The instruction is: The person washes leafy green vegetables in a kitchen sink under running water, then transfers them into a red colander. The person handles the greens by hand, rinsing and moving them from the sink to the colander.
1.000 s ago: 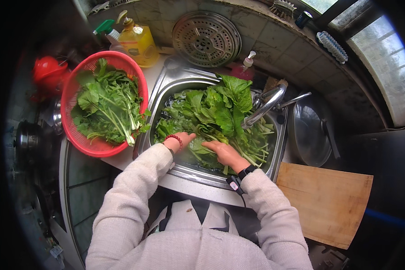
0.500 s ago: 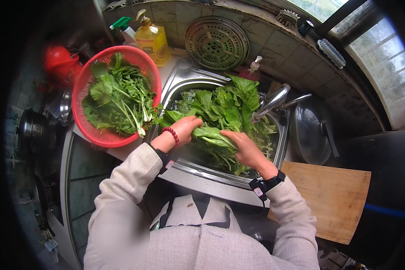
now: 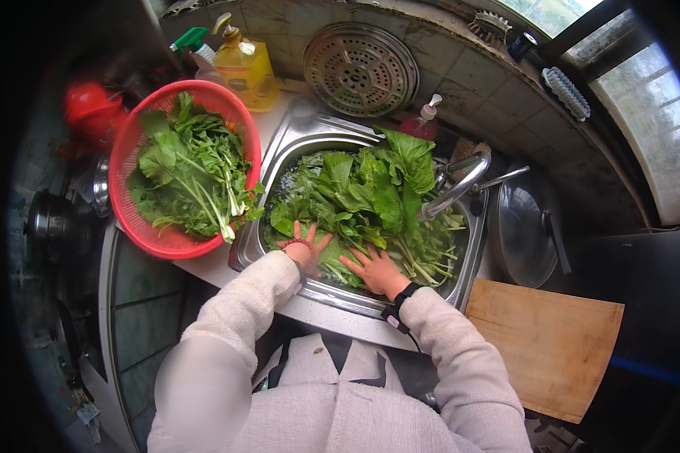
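Leafy greens [image 3: 385, 181] fill the metal sink [image 3: 291, 136], partly under water. At the sink's near left, my left hand [image 3: 304, 251] presses down among the leaves with fingers spread, its wrist circled by a red bead bracelet. To its right, my right hand [image 3: 378, 272] lies on the greens by the near rim, fingers apart. Neither hand grips anything. A red plastic colander [image 3: 119, 185] heaped with more greens [image 3: 193, 162] stands left of the sink, some stems hanging over its rim.
A curved faucet [image 3: 461, 185] reaches over the sink's right side. Right of it lie a wooden cutting board [image 3: 544, 343] and a large metal lid or pan [image 3: 523, 230]. Behind stand a yellow pump bottle [image 3: 248, 72], a spray bottle [image 3: 196, 49] and a round perforated steamer plate [image 3: 361, 69].
Both hands have let go of the bunch of greens and moved lower, toward the near side of the sink. Their fingers have spread out onto the leaves.
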### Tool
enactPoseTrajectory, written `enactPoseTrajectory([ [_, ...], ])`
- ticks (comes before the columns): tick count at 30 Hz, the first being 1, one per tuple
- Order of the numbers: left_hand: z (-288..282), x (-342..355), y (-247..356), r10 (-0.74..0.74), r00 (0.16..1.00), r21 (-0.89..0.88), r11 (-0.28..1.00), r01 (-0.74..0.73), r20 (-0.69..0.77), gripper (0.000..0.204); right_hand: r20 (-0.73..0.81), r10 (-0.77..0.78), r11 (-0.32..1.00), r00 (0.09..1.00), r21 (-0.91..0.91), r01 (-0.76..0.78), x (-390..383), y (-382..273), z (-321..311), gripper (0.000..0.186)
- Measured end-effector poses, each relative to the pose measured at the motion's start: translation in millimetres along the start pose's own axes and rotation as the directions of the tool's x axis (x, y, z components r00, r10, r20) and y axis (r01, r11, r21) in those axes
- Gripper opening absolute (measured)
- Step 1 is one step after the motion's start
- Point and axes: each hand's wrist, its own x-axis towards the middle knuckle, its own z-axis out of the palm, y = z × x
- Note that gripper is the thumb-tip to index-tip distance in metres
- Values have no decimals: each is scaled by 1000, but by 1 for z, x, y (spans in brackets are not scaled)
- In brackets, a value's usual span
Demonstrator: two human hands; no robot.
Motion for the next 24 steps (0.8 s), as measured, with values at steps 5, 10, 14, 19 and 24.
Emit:
enactPoseTrajectory([
  [5, 7, 44, -1, -106, 994, -180, 978, 109, 27, 87, 45, 41, 999, 998, 9, -41, 28, 10, 40, 68],
  [10, 11, 79, -6, 65, 990, 96, 994, -54, -123, 51, -171, 150, 949, 974, 302, -93, 30, 11, 35, 49],
  [14, -8, 47, -16, 106, 937, -8, 993, -115, -334, 39, -226, -39, 883, 973, 449, 140, 14, 27, -8, 63],
  [19, -49, -16, -34, 208, 880, -166, 939, -302, -427, 50, -368, 73, 694, 927, 686, 218, -20, 34, -84, 65],
  [24, -64, -56, -37, 207, 663, -234, 826, -512, -719, 40, -424, 96, 717, 900, 657, 234, -53, 33, -142, 62],
])
